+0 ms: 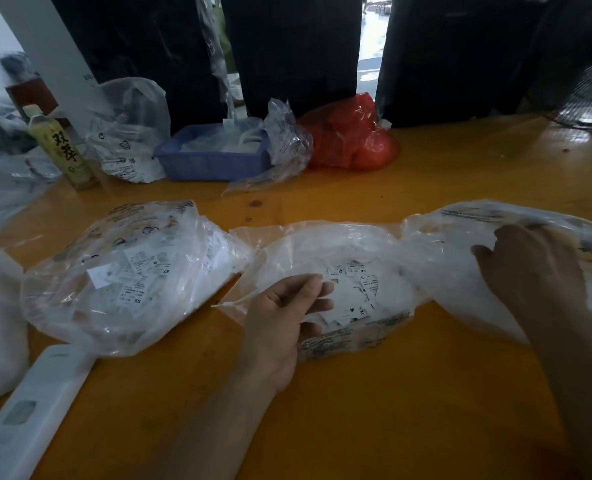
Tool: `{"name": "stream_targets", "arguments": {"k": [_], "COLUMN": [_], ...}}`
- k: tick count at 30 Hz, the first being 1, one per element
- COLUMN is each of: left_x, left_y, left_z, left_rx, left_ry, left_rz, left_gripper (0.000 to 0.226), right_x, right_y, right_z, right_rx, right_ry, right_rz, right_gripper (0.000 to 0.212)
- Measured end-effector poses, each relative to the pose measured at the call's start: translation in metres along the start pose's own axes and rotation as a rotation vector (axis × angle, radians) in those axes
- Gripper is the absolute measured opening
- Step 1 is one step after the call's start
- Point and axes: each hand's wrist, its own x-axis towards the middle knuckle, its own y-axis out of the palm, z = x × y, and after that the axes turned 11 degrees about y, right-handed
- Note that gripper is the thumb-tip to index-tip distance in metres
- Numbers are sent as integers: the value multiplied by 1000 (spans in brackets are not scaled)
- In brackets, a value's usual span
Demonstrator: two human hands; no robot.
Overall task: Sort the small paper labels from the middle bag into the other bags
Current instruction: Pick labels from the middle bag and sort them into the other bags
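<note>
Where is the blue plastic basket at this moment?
The blue plastic basket stands at the table's far edge, left of centre, between a clear printed bag and a red plastic bag.

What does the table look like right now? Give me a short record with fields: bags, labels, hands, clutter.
middle bag: clear, open, loose labels inside, M and XL readable
left bag: clear, labels marked XS showing
right bag: clear, contents not readable
left hand: at the middle bag's mouth, fingers curled, pinching a label
right hand: resting on the right bag, fingers curled into the plastic
clutter: blue basket, red bag, bottle at the far edge
</note>
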Motion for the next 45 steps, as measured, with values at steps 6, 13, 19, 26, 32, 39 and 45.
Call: {"name": "stream_targets", "arguments": {"k": [6,13,19,26,32,39,45], "left_x": [0,3,3,2,2,5,7], "left_y": [2,1,-1,-7,-10,-12,-11], "left_z": [-1,3,4,-1,-4,1,5], "left_rx": [-25,-40,-7,11,129,-2,-117], "left_ry": [-34,-37,-21,-31,-74,-80,-87], "left_rz": [-9,63,80,123,161,38,38], "left_gripper": [24,44,34,33,39,29,22], "right_x": [-28,-130,-125,-120,-118,-87,-77], "right_y": [-14,-4,3,5,13,22,31], "right_z": [21,80,77,76,76,82,90], "right_rx": [284,691,891,800,665,415,239], "right_ry": [-211,-553,-506,-513,-624,-599,-604], "right_rz": [-262,513,502,447,404,39,207], "right_gripper": [37,45,10,14,12,23,32]}}
